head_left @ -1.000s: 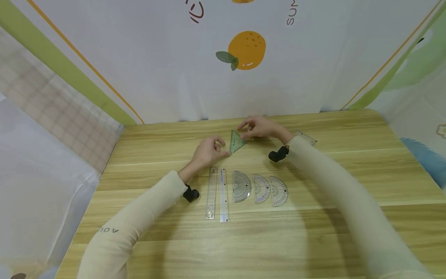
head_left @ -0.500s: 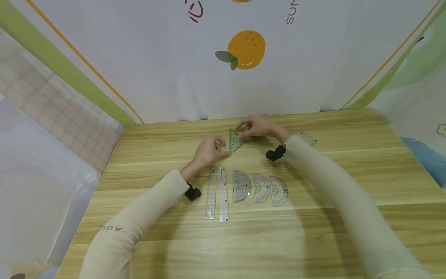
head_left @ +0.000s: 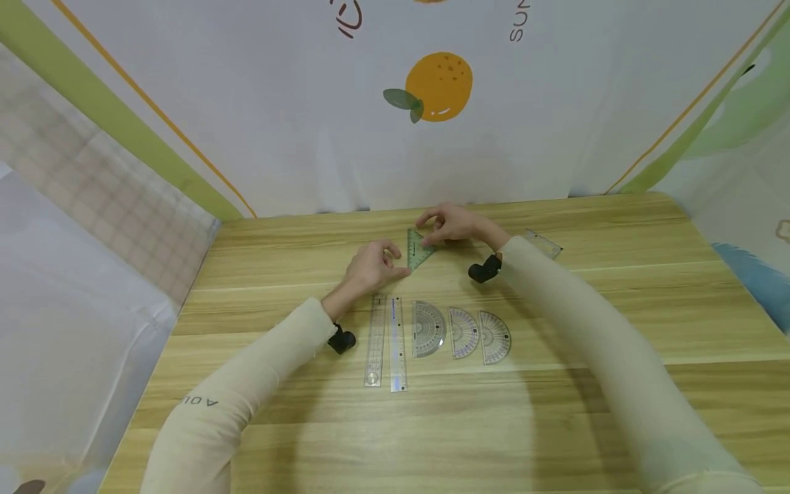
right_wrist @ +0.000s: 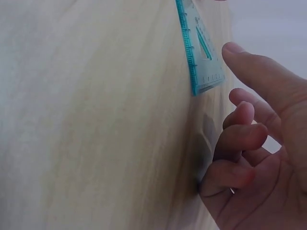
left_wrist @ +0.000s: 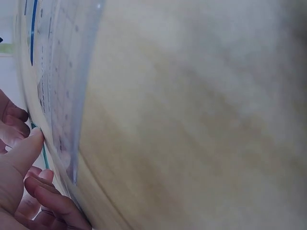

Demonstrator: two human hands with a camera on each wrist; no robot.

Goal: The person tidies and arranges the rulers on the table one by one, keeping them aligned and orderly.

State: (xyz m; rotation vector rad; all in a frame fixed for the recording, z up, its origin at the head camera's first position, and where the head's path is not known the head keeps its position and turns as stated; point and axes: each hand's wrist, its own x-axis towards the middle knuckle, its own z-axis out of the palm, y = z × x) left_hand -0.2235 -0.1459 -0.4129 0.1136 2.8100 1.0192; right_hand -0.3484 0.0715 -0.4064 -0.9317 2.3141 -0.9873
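A green see-through set square [head_left: 417, 251] lies flat near the table's back edge, between both hands. At its lower corner is the thumb tip of my left hand [head_left: 370, 266], the other fingers loosely bent to its left. My right hand [head_left: 455, 224] hovers over its right side, thumb by the sloping edge and index finger near the top corner. In the right wrist view, the set square [right_wrist: 201, 52] shows its teal scale, and my right hand [right_wrist: 259, 139] has loosely bent fingers holding nothing. In the left wrist view, my left thumb [left_wrist: 26, 153] partly hides the green edge.
Nearer me lie two clear rulers [head_left: 375, 343] [head_left: 398, 346] and three protractors [head_left: 428, 329] [head_left: 464, 333] [head_left: 494, 337] in a row. Another clear set square [head_left: 544, 243] sits beyond the right sleeve. A printed curtain [head_left: 278, 123] hangs behind the table [head_left: 432, 439].
My right hand and forearm have shifted slightly left, with the thumb a little further over the green set square. The left hand stays nearly still, and the rulers and protractors keep their places.
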